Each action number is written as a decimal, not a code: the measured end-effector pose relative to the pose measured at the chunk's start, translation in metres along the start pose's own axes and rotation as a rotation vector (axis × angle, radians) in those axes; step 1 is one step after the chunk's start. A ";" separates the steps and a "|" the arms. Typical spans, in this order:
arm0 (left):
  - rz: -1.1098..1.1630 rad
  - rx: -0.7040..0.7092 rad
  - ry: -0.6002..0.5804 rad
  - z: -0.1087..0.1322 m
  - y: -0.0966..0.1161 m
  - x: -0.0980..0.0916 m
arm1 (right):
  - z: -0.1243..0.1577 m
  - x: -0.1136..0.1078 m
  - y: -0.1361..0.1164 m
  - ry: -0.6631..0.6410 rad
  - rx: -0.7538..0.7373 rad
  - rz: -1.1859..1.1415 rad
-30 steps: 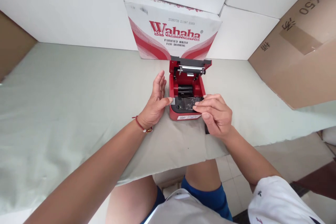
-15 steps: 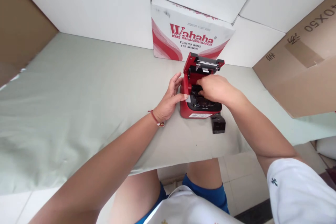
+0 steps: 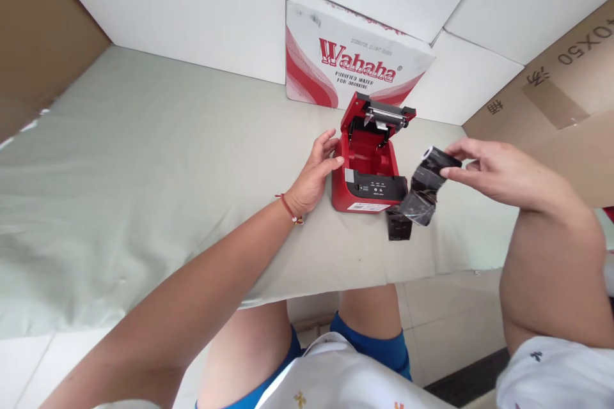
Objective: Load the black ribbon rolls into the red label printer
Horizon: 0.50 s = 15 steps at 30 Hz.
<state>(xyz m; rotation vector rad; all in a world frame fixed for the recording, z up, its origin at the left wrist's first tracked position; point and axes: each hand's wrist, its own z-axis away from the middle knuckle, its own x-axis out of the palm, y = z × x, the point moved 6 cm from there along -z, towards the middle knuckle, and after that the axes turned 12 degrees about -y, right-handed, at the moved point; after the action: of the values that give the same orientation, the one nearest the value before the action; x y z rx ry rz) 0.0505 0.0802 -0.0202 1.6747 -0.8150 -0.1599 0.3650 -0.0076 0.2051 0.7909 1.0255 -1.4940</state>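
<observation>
A red printer (image 3: 341, 195) stands on the cloth with its lid (image 3: 386, 116) tilted up and its red inner bay exposed. My left hand (image 3: 316, 169) touches the printer's left side, the thumb at the rim and the fingers stretched out and apart. Off to the right of the printer, my right hand (image 3: 484, 169) pinches a black paper roll (image 3: 439, 160) with a white core. A crumpled black strip hangs from the roll toward the printer's front right corner. Below that corner lies a folded black piece (image 3: 400, 228); whether it joins the strip I cannot tell.
Behind the printer stands a white and red Wahaha carton (image 3: 357, 64), with plain white boxes (image 3: 192, 6) around it. Brown cardboard boxes (image 3: 566, 102) flank both sides. A pale green cloth (image 3: 192, 160) covers the surface, its front edge near my knees.
My right hand has come out of the printer bay and moved right, bringing the black paper roll with it. The bay is now bare. My left hand stays at the printer's side.
</observation>
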 end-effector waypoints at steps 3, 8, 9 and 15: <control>0.078 -0.032 0.044 0.002 0.010 0.006 | -0.011 0.023 0.041 -0.109 0.125 0.048; 0.108 -0.047 0.087 0.003 0.019 0.009 | -0.042 0.071 0.045 -0.056 0.142 0.026; 0.115 -0.048 0.093 0.004 0.020 0.009 | -0.047 0.079 0.040 -0.030 0.124 0.015; 0.155 -0.042 0.105 0.005 0.022 0.010 | -0.075 0.115 -0.003 0.007 -0.031 -0.035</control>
<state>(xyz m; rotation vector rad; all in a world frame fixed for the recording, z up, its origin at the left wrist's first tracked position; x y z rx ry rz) 0.0462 0.0695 0.0015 1.5601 -0.8528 0.0185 0.3385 0.0144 0.0722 0.7604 1.0704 -1.5021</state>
